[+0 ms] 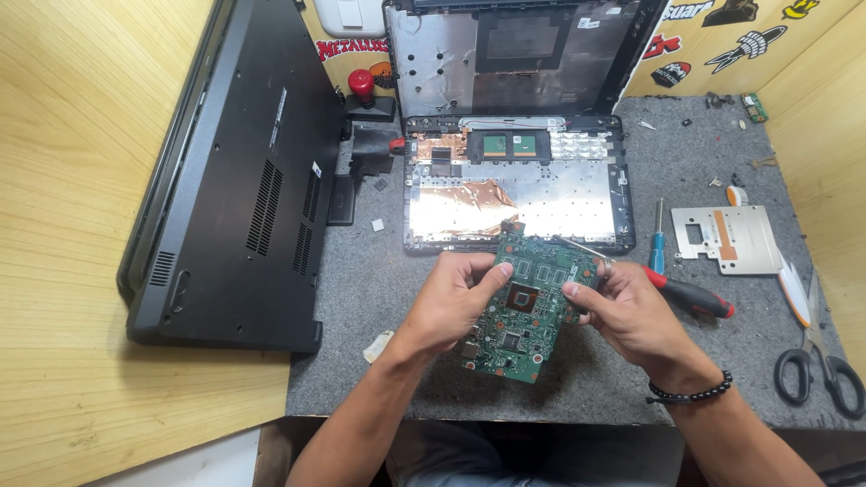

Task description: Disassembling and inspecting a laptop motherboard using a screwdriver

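The person holds a green circuit board [528, 307] up over the grey mat [577, 379], between both hands; the left hand [451, 302] is closed on the left edge of the board, with the thumb pressed on its face near the dark square chip, and the right hand [627, 311] is closed on the right edge, thumb on top too. The right hand keeps also a screwdriver with red and black handle [690, 296]; its thin metal shaft goes across the upper part of the board.

I judge that the step now is looking over the board, which is already out of the open laptop shell [514, 185] lying just behind it; the board is tilted a little and touches nothing on the mat. The next move, I think, asks a steady grip by the edges only, and care that the metal tip does not scratch the parts.

A black laptop cover [244, 180] leans at the left; a metal plate [726, 239], a small blue screwdriver [658, 243] and scissors [821, 356] lie at the right, well apart from the hands.
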